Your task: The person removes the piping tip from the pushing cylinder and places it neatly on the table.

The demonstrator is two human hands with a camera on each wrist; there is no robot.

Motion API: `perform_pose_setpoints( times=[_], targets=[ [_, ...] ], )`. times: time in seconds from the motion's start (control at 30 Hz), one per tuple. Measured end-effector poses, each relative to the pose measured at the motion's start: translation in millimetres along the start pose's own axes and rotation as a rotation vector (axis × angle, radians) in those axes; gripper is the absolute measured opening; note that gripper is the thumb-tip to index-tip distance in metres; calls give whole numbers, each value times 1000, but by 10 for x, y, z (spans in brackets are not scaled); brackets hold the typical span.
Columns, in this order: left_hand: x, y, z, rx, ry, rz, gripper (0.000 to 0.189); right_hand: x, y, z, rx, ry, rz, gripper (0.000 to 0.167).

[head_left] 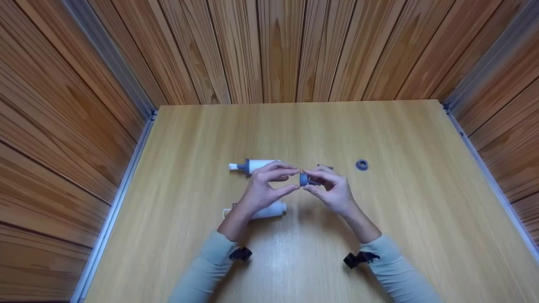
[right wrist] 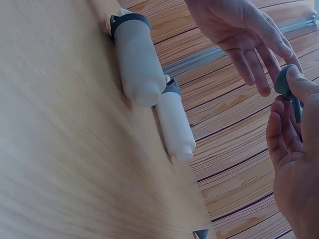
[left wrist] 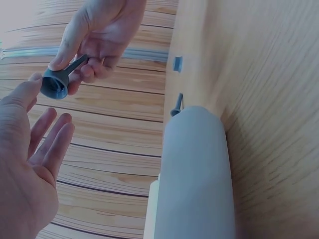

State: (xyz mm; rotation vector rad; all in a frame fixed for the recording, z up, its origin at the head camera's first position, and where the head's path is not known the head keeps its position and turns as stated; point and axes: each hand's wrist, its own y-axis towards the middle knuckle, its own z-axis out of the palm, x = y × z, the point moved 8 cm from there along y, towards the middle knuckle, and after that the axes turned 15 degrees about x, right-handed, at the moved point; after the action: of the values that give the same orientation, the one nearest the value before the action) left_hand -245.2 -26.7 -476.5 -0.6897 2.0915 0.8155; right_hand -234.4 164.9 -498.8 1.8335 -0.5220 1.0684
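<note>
My right hand (head_left: 334, 191) pinches a dark blue-grey nozzle cap (left wrist: 55, 84) between thumb and fingers. A slim spout sticks out from the cap, and its hollow, ridged mouth faces my left hand (head_left: 263, 191). The left fingers are spread and nearly straight, the thumb tip at the cap's rim; whether it touches, I cannot tell. Below and beyond the left hand, two white bottles lie on their sides: a nearer one (head_left: 269, 210), partly behind the wrist, and a farther one (head_left: 259, 165) with a grey collar and white-tipped nozzle.
A dark grey ring (head_left: 361, 165) lies on the wooden table (head_left: 404, 202), right of the hands. Another small grey spouted piece (left wrist: 177, 105) lies on the table, partly hidden behind the right hand in the head view. Wood-panelled walls (head_left: 278, 50) enclose the table.
</note>
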Motion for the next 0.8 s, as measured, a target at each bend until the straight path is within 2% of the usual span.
perform_pose_setpoints(
  times=[0.27,0.53,0.8],
  targets=[
    [21,25,22,4,-62,-15,36,19,33,24,0,6,4,44],
    [43,23,30,-4,-83,-21,32,-1,42,40,0,29,-15,45],
    [16,21,-18,-19,-91,-1,28,-9,-1,-9,-5,-20,34,53]
  ],
)
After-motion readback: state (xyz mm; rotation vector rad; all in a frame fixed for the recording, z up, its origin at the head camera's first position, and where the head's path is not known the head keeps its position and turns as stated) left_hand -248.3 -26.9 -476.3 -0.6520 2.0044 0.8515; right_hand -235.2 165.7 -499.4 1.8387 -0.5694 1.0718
